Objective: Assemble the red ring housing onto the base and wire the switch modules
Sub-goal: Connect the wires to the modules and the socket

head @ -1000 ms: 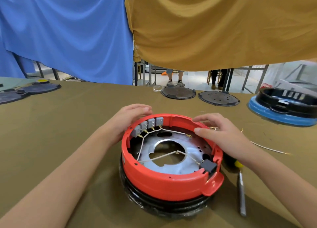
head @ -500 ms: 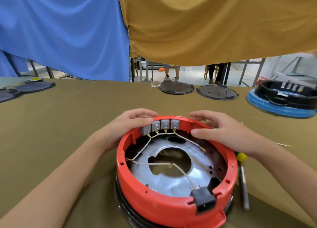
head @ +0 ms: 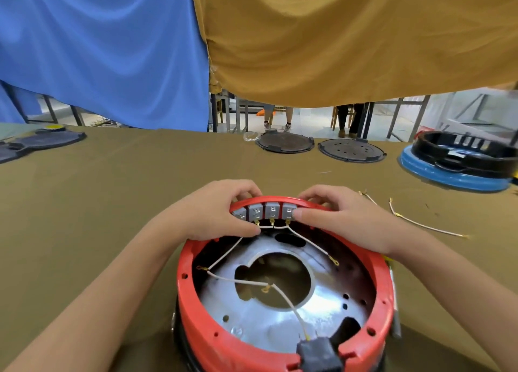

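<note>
- Your left hand (head: 213,217) and right hand (head: 336,220) pinch the switch modules (head: 266,212) at centre frame.
- That row runs left-right along the red ring housing (head: 280,343), equally near both hands.

Switch modules (head: 265,211) line the ring housing's (head: 193,310) far wall (hands (head: 208,213) flanking them); loose wire (head: 426,226) lies right.

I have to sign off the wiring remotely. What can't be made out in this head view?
- Black base: only a sliver shows; the red ring housing covers it.
- Leftmost grey switch module: its terminal is hidden by the left hand.
- Black connector block: cut off by the bottom edge.
- Screwdriver: mostly behind the housing and the right hand.
- Terminal seating: too small to tell.
</note>
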`<state>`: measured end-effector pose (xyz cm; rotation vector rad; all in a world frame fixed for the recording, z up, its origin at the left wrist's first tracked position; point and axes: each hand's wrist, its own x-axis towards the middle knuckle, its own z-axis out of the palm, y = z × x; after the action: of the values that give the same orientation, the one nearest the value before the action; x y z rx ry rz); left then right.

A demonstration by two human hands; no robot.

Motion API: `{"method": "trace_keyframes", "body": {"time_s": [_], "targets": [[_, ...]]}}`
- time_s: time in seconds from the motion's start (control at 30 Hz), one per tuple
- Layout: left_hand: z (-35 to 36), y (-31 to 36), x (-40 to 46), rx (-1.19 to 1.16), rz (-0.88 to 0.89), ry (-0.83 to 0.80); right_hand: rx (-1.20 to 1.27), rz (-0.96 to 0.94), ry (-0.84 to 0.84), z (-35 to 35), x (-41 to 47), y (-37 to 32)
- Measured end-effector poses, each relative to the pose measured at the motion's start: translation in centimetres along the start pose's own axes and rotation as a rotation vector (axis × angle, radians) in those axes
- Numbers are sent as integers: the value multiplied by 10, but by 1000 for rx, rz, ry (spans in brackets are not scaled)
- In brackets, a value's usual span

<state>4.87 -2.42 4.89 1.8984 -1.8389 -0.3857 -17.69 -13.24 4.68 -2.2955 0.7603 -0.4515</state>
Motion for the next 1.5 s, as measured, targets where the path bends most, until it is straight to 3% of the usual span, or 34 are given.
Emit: {"method": "trace_keyframes", "body": {"time_s": [0.17, 0.5, 0.67, 0.73, 0.87, 0.97, 1.17, 1.5], "targets": [[-1, 1, 2, 18, 26, 6, 76, 26, 53, 4, -2, -4], [0, -11, -2, -234, -62, 4, 232, 80, 114, 3, -4, 3], [1, -14, 8, -365, -166, 162, 270, 175, 364, -12, 9, 25], [2, -17, 9, -470, -196, 161, 201, 234, 459, -22, 14, 40], [1, -21, 1, -818, -202, -1, -103, 362, 585, -51, 16, 73], [8, -19, 3, -931, -200, 47, -257, 485, 503, -70, 13, 93], [29, -10, 13, -1011, -186, 208, -312, 570, 345, -77, 10, 105], [34, -15, 22, -1163, -156, 154, -532, 614, 207, -80, 7, 119]]}}
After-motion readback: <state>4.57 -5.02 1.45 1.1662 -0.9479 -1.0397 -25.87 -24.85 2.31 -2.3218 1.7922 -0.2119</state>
